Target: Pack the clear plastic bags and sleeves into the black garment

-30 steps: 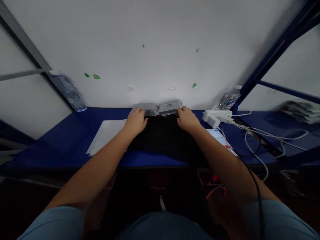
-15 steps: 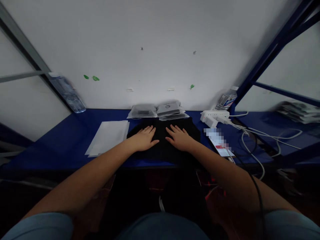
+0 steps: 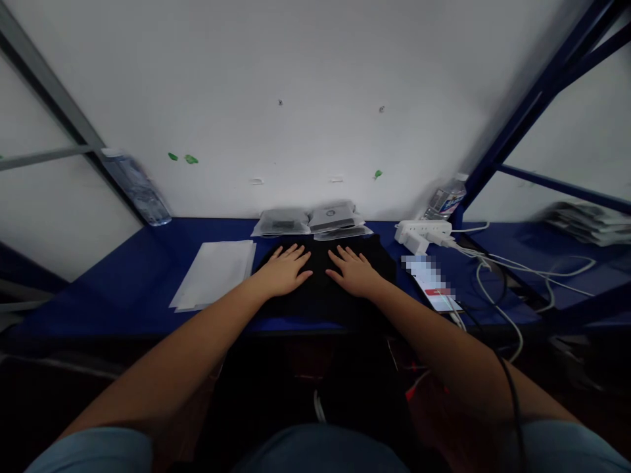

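Note:
A black cloth (image 3: 320, 292) lies spread on the blue table (image 3: 123, 276), close to its front edge. My left hand (image 3: 286, 270) rests palm down on the left part of the cloth, fingers spread. On the right part lies my right hand (image 3: 353, 270), also flat with its fingers apart. Neither hand grips anything. Behind the cloth, against the wall, are a clear plastic packet (image 3: 282, 222) and a small stack of packets (image 3: 335, 217). White paper sheets (image 3: 214, 272) lie to the left of the cloth.
To the right are a phone (image 3: 434, 286) with a lit screen, a white power strip (image 3: 424, 231), loose cables (image 3: 513, 263) and a bottle (image 3: 446, 198). Another bottle (image 3: 140, 190) leans at the back left. More packets (image 3: 591, 222) lie at the far right.
My left hand has shifted very slightly to the left over the cloth, its fingers still spread. The whole view has tilted a little, so things appear slightly lower.

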Demonstrator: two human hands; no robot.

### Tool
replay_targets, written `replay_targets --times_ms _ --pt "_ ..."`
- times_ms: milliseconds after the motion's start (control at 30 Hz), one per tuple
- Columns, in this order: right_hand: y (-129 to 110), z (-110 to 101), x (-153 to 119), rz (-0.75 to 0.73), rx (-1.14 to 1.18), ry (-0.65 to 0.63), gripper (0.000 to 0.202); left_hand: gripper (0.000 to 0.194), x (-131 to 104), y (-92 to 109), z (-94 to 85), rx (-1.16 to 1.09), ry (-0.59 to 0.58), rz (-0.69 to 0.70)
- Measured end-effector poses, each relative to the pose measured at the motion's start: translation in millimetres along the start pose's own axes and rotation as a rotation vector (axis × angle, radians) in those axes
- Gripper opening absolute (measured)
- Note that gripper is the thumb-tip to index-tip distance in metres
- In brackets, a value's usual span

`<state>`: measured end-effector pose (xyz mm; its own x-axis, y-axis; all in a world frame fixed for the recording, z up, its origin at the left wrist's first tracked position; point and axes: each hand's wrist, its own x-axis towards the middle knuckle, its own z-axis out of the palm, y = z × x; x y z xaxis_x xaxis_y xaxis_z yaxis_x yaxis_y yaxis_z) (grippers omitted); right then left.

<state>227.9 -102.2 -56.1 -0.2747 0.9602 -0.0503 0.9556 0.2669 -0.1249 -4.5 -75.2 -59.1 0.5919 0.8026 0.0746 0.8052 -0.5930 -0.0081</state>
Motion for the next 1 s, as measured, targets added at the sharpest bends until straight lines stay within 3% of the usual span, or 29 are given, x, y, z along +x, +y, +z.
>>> replay_targets --times_ms 367,733,833,1000 --pt "1.0 3.3 0.3 -0.003 0.012 0.023 0.069 0.065 -0.8 1.6 -7.2 -0.112 -0.093 -0.048" --pt "-0.6 7.2 0.1 -0.006 -0.011 0.039 0.068 0.063 0.1 4.0 -2.6 -0.086 -0.06 -0.049" --pt "2.1 1.0 3.2 -0.021 -0.01 0.014 0.068 0.063 0.1 3.8 -3.1 -0.091 -0.061 -0.047" --pt "-0.3 -28.8 24.7 -0.083 -0.005 -0.021 0.06 0.063 1.4 0.9 -1.9 -0.083 -0.068 -0.037"
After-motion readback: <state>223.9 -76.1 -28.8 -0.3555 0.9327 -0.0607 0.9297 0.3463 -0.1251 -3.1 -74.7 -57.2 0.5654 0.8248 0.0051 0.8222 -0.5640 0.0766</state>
